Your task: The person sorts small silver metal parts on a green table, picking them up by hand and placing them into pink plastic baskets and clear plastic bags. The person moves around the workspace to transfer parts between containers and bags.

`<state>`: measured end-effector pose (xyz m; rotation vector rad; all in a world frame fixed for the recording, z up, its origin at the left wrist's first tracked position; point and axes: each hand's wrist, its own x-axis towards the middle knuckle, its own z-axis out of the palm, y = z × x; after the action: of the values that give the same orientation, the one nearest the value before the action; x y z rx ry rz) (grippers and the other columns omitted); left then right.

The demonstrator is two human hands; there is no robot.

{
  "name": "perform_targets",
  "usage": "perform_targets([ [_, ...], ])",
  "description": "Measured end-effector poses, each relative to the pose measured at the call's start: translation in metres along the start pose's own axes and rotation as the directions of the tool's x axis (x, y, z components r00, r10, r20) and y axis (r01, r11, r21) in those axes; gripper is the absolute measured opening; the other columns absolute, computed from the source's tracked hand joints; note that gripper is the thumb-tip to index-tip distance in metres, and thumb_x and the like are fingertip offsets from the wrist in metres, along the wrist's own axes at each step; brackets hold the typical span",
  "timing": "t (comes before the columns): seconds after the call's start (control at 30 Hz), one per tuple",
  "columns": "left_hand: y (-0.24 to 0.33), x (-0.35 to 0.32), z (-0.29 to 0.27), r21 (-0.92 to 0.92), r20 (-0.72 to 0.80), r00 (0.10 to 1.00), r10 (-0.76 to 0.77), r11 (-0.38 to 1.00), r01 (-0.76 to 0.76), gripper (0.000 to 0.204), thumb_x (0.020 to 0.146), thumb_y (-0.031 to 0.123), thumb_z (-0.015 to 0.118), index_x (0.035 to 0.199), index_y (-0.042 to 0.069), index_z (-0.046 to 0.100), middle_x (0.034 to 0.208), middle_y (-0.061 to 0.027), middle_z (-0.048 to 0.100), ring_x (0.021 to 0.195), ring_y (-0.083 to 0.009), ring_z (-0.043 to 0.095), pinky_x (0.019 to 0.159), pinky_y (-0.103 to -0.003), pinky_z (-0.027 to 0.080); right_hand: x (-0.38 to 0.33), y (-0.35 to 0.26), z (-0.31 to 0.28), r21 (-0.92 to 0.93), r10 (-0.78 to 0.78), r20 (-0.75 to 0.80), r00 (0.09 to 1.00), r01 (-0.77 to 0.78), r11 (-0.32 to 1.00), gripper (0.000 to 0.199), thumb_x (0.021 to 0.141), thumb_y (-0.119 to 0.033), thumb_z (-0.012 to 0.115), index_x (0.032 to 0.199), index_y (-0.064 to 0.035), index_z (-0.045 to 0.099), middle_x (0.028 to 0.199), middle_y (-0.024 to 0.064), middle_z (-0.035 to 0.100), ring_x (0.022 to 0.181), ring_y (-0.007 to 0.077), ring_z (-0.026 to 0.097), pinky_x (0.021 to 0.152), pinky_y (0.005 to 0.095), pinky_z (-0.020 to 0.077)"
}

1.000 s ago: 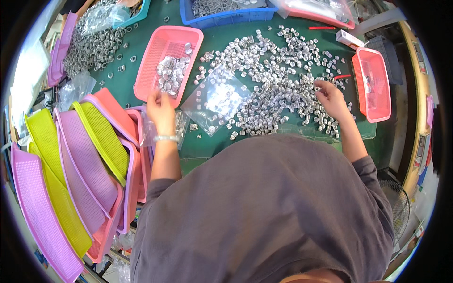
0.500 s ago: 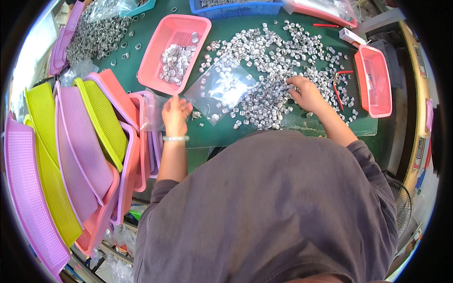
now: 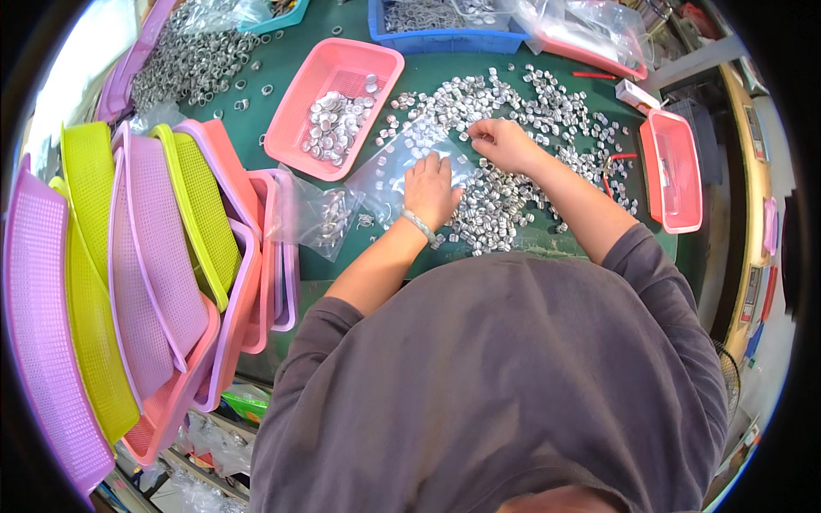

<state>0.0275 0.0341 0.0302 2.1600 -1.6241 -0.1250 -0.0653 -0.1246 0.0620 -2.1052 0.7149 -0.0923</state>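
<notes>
My left hand, with a pale bracelet at the wrist, lies with fingers stretched out on a clear plastic bag. Just right of it, my right hand has its fingers curled together in a pinch over the spread of small silvery metal pieces. Whatever sits between those fingertips is too small to make out. Left of my left hand, another clear bag has silvery pieces in it. Beyond the bags stands a pink basket with round silver pieces inside.
Nested purple, green and pink baskets crowd the left side. A heap of metal rings lies far left. A blue bin stands at the back. On the right are a pink tray, a white box and red-handled pliers.
My left hand has moved right, from beside the pink basket onto the clear bag. My right hand has shifted left and away from me. The view has tilted slightly.
</notes>
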Motion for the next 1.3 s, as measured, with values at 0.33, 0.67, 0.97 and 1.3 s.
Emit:
perform_targets([
  [0.33, -0.017, -0.011, -0.007, -0.08, 0.039, 0.985, -0.166, 0.982, 0.169, 0.036, 0.067, 0.016, 0.063, 0.098, 0.001, 0.053, 0.097, -0.0142, 0.05, 0.089, -0.0304, 0.048, 0.076, -0.04, 0.04, 0.027, 0.007, 0.027, -0.172, 0.071, 0.135, 0.988, -0.047, 0.984, 0.036, 0.068, -0.019, 0.061, 0.097, 0.0007, 0.055, 0.08, 0.0134, 0.061, 0.074, 0.0228, 0.059, 0.068, 0.0316, 0.0459],
  [0.67, -0.022, -0.006, 0.002, -0.561, 0.027, 0.861, -0.507, 0.705, 0.433, 0.04, 0.073, 0.024, 0.061, 0.101, -0.003, 0.05, 0.086, -0.0168, 0.054, 0.078, -0.029, 0.053, 0.07, -0.036, 0.043, 0.039, -0.004, 0.051, 0.363, 0.318, 0.317, 0.894, -0.424, 0.83, 0.011, 0.069, -0.008, 0.061, 0.075, 0.0009, 0.059, 0.064, 0.0069, 0.059, 0.054, 0.0134, 0.056, 0.048, 0.0249, 0.0445],
  [0.97, -0.009, -0.006, -0.057, -0.653, 0.09, 0.805, -0.587, 0.575, 0.492, 0.027, 0.077, 0.011, 0.056, 0.099, -0.001, 0.048, 0.062, -0.0062, 0.055, 0.049, -0.0094, 0.05, 0.045, -0.023, 0.038, 0.002, -0.055, 0.04, 0.285, -0.105, 0.254, 0.962, 0.029, 0.958, 0.026, 0.067, -0.019, 0.071, 0.056, -0.0029, 0.053, 0.05, -0.0009, 0.045, 0.048, 0.0052, 0.037, 0.043, 0.0246, 0.033],
  [1.3, 0.002, -0.031, -0.106, -0.432, -0.174, 0.882, -0.438, 0.839, 0.331, 0.055, 0.066, -0.002, 0.047, 0.119, 0.008, 0.043, 0.092, -0.0136, 0.05, 0.071, -0.0293, 0.055, 0.056, -0.037, 0.046, 0.003, -0.075, 0.027, 0.42, -0.098, 0.338, 0.936, -0.056, 0.906, 0.034, 0.084, -0.023, 0.055, 0.056, -0.0036, 0.052, 0.049, -0.0043, 0.043, 0.046, 0.0033, 0.035, 0.042, 0.0217, 0.0304],
])
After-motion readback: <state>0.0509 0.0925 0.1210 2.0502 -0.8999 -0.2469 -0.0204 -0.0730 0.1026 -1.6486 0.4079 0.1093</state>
